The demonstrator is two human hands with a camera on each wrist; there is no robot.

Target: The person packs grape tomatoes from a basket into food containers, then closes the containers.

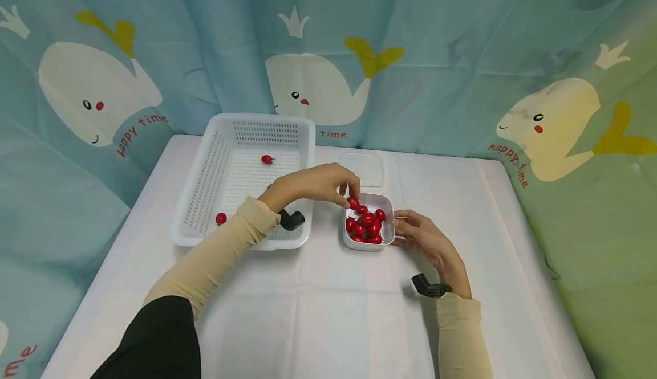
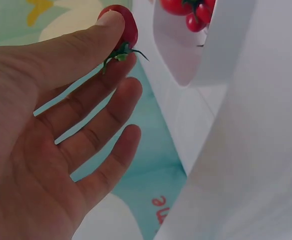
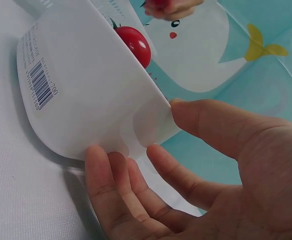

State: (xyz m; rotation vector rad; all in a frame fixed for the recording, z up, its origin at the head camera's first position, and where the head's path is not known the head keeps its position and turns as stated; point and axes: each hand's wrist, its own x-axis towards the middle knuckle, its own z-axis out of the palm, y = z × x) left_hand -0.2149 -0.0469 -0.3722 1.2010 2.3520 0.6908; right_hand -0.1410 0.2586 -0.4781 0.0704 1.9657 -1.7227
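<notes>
My left hand (image 1: 318,184) is over the far left corner of a small white container (image 1: 366,247). In the left wrist view its thumb and forefinger pinch a red cherry tomato (image 2: 129,26) with a green stem, while the other fingers spread apart. Several cherry tomatoes (image 1: 367,219) lie inside the container. At the container's right side, my right hand (image 1: 428,239) holds it, the thumb (image 3: 191,112) at the rim and the fingers against the outer wall. A printed barcode (image 3: 40,85) shows on that wall in the right wrist view.
Left of the container stands a large white slotted basket (image 1: 185,214), with a tomato (image 1: 267,159) toward its back and another tomato (image 1: 221,218) near its left side. Behind the container lies a clear flat lid (image 1: 366,168). A whale-print curtain (image 1: 431,100) hangs behind the white-covered table (image 1: 349,322).
</notes>
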